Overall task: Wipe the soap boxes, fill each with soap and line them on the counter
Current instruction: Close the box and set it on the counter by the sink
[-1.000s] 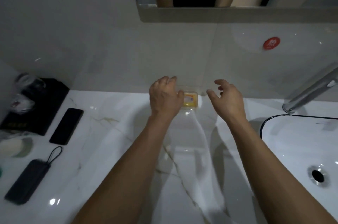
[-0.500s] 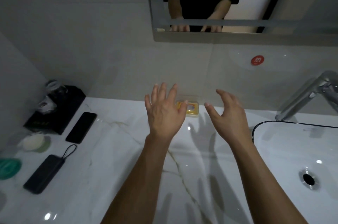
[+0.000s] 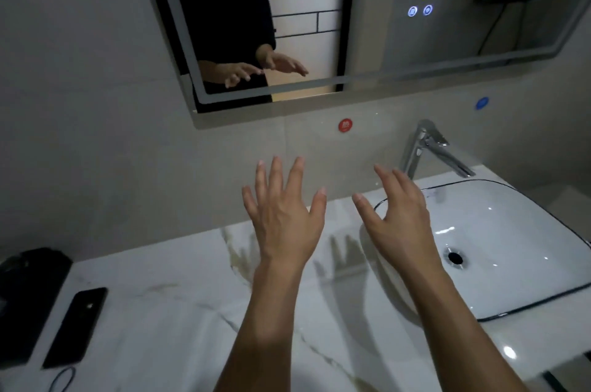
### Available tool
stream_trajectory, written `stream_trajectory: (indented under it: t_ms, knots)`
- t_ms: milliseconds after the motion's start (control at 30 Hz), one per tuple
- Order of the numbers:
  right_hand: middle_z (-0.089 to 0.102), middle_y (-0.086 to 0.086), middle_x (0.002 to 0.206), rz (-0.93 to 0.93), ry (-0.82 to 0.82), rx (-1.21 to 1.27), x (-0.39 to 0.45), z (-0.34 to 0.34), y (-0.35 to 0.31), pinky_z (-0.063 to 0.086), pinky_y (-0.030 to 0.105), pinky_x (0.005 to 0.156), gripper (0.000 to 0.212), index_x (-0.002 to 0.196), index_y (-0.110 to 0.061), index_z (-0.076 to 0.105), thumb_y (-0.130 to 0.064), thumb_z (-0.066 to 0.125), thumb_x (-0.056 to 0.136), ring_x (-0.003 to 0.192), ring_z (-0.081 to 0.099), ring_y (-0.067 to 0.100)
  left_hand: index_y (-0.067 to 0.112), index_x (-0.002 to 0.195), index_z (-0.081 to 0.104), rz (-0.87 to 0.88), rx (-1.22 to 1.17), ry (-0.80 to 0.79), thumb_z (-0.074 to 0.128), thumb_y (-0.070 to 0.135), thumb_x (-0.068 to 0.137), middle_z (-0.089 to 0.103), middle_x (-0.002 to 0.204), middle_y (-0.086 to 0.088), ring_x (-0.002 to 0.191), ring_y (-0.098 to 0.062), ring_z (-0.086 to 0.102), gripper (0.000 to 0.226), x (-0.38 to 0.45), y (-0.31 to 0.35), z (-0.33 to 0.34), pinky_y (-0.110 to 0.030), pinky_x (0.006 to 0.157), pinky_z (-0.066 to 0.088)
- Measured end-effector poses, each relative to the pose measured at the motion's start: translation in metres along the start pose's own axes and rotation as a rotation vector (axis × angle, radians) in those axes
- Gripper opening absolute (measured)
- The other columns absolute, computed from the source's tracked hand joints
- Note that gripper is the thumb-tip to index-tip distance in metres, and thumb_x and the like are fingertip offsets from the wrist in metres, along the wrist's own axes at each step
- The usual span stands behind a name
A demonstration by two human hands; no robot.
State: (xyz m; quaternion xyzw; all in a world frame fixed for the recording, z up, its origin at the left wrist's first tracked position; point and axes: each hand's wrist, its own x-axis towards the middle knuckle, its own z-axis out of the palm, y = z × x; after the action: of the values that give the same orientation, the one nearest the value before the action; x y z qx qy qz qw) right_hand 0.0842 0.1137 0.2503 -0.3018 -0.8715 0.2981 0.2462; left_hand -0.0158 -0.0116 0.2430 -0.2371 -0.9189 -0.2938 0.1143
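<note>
My left hand is raised over the white marble counter, fingers spread wide, holding nothing. My right hand hovers beside it at the left rim of the basin, fingers apart and empty too. No soap box shows in the head view; the place at the back of the counter where the clear box with yellow soap stood lies behind my left hand.
A white basin with a black rim sits at the right, a chrome tap behind it. A black phone and a black tray lie at the left. A mirror hangs on the wall.
My left hand has let go of the soap box and both hands have lifted with fingers spread. The view has tilted up and turned right, and the soap box has gone from sight.
</note>
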Motion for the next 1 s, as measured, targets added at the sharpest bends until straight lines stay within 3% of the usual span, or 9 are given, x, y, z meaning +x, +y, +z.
stream_trajectory:
  t_ms: [500, 833, 1000]
  knots:
    - [0.032, 0.002, 0.16, 0.271, 0.37, -0.096, -0.097, -0.131, 0.065, 0.024, 0.044, 0.12, 0.062, 0.152, -0.028, 0.038, -0.048, 0.056, 0.095, 0.149, 0.022, 0.02, 0.037, 0.153, 0.029, 0.404, -0.206, -0.203, 0.044, 0.055, 0.097, 0.017, 0.165, 0.001, 0.153, -0.02, -0.002, 0.061, -0.076, 0.134, 0.038, -0.049, 0.121, -0.004]
    - [0.031, 0.004, 0.161, 0.386, 0.55, -0.132, -0.147, -0.243, 0.154, 0.02, 0.042, 0.121, 0.063, 0.152, -0.028, 0.038, -0.047, 0.057, 0.095, 0.15, 0.02, 0.02, 0.039, 0.153, 0.028, 0.595, -0.273, -0.271, 0.042, 0.057, 0.097, 0.019, 0.165, 0.002, 0.153, -0.021, 0.001, 0.06, -0.145, 0.271, 0.078, -0.05, 0.122, 0.001]
    - [0.027, 0.004, 0.163, 0.444, 0.598, -0.174, -0.174, -0.313, 0.216, 0.021, 0.047, 0.122, 0.065, 0.153, -0.028, 0.035, -0.049, 0.054, 0.095, 0.152, 0.017, 0.02, 0.038, 0.153, 0.029, 0.678, -0.327, -0.307, 0.042, 0.056, 0.097, 0.019, 0.164, 0.002, 0.153, -0.02, 0.001, 0.06, -0.199, 0.351, 0.105, -0.05, 0.122, 0.0]
